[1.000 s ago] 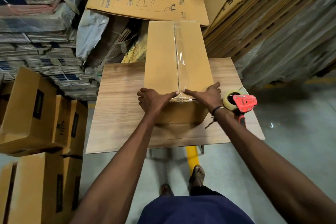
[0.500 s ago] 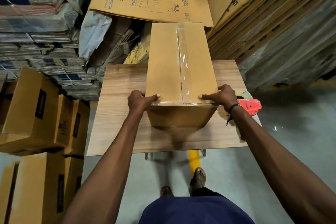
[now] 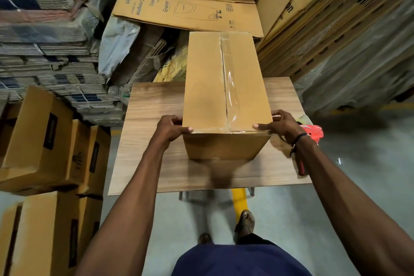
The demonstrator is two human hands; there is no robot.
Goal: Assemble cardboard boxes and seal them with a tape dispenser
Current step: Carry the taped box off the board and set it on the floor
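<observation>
A long brown cardboard box (image 3: 206, 87) sits over the wooden table (image 3: 147, 132), its top seam covered by a strip of clear tape (image 3: 230, 87). My left hand (image 3: 171, 129) grips the box's near left corner, thumb on top. My right hand (image 3: 281, 125) grips the near right corner the same way. The box's near end looks raised off the table, with a shadow under it. A red tape dispenser (image 3: 311, 134) lies on the table's right edge, partly hidden behind my right wrist.
Assembled boxes (image 3: 44, 136) are stacked on the floor at left. Flat printed cartons (image 3: 186, 9) lie behind the table, with bundled flat cardboard (image 3: 42, 51) at far left and wrapped stacks (image 3: 349, 36) at right. My feet stand on grey floor beside a yellow line (image 3: 239, 199).
Both hands slid outward from the taped seam at the box's near edge to its two near corners and took hold there. The box's near end came up off the table.
</observation>
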